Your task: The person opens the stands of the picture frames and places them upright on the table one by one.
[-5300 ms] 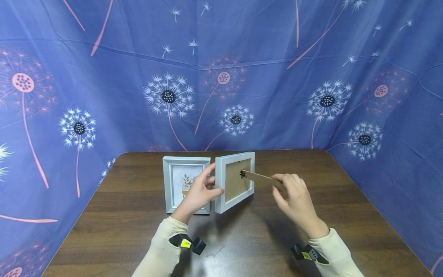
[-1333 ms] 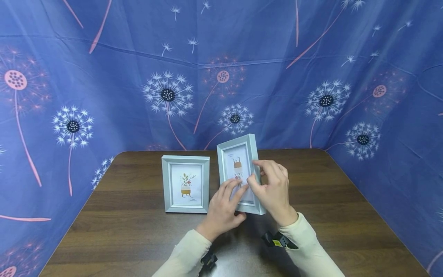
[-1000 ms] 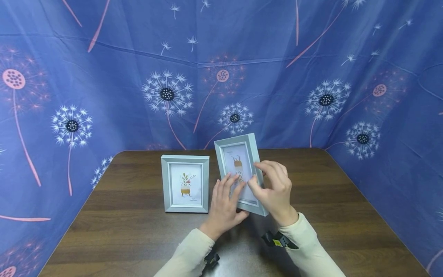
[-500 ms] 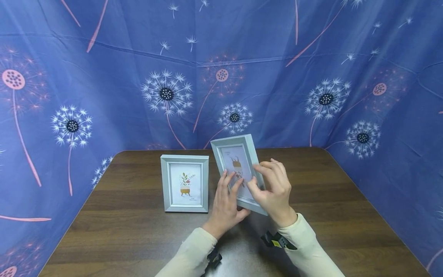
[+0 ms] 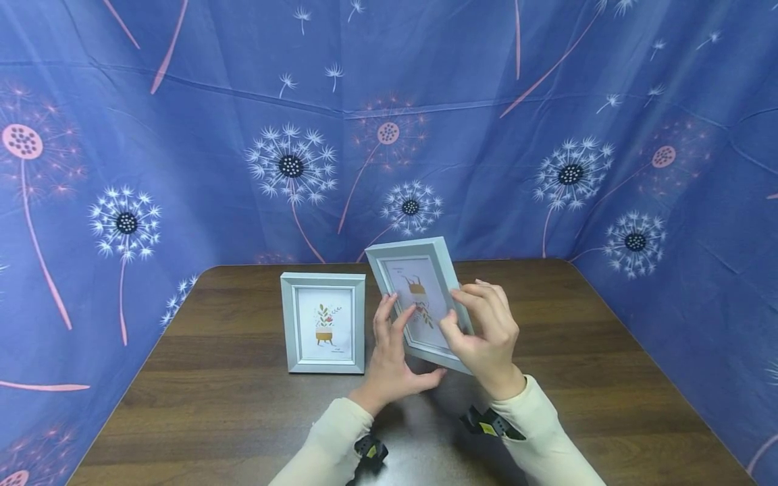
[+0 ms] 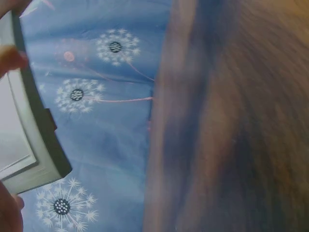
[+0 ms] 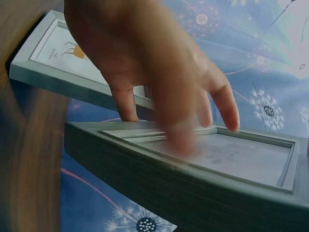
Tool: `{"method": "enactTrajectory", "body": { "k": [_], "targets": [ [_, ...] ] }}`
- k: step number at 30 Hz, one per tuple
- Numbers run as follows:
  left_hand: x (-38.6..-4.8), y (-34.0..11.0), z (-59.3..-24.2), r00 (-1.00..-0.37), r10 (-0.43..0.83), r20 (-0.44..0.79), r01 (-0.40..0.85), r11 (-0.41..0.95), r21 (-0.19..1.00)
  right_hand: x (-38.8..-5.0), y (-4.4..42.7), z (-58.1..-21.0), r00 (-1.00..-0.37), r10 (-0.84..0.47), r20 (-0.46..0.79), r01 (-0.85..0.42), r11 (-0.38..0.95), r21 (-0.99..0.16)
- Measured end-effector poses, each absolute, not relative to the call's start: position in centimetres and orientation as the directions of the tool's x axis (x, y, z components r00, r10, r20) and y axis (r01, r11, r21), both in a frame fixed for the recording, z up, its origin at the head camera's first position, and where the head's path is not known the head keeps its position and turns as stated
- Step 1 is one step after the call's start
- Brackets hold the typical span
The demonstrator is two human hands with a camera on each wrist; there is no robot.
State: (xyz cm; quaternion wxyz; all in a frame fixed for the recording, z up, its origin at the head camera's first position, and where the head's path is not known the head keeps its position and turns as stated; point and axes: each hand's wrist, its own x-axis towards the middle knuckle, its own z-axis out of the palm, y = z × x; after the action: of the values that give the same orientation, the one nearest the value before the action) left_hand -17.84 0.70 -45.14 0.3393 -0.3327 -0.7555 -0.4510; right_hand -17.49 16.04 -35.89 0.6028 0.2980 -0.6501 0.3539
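A pale grey-blue picture frame [image 5: 445,273] is held tilted above the table, its potted-plant picture upside down and facing the person. My right hand [image 5: 489,331] pinches the right side between thumb and fingers. My left hand [image 5: 392,361] has spread, fairly straight fingers on the left edge and picture, its thumb near the bottom edge. In the left wrist view, a fingertip [image 6: 13,58] touches the frame's side [image 6: 43,121]. The right wrist view shows the near rim [image 7: 145,169] close up. A matching frame [image 5: 290,327] stands upright at left. The held frame's back is hidden.
Both frames are at the middle of a dark brown wooden table [image 5: 200,378]. A blue dandelion-print cloth [image 5: 474,135] hangs behind and along the sides. Black wrist devices [image 5: 372,451] sit on both cuffs.
Earlier the frame's back showed, with my right hand on its stand leg; now the picture side shows. Over the last second its top tilts further left, and my left fingers spread toward the left edge.
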Motion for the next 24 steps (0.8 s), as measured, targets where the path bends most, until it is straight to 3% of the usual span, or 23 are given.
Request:
{"method": "enactTrajectory", "body": {
  "k": [4, 11, 16, 24],
  "targets": [
    [-17.7, 0.2, -44.3, -0.647, 0.093, 0.757, 0.762, 0.107, 0.639, -17.3, 16.2, -35.5, -0.110, 0.067, 0.992, -0.829, 0.544, -0.128],
    [-18.2, -1.0, -42.4, -0.862, -0.021, 0.507, 0.495, -0.253, 0.831, -17.0, 16.3, -35.0, -0.127, 0.088, 0.988, -0.851, 0.501, -0.154],
    [-18.7, -2.2, -41.6, -0.920, -0.067, 0.385, 0.387, -0.287, 0.876, -17.0, 16.3, -35.0, -0.132, 0.080, 0.988, -0.857, 0.491, -0.154],
    [-19.3, -3.1, -41.4, -0.927, -0.084, 0.365, 0.375, -0.224, 0.900, -16.9, 16.7, -35.2, -0.164, 0.059, 0.985, -0.859, 0.483, -0.171]
  ]
}}
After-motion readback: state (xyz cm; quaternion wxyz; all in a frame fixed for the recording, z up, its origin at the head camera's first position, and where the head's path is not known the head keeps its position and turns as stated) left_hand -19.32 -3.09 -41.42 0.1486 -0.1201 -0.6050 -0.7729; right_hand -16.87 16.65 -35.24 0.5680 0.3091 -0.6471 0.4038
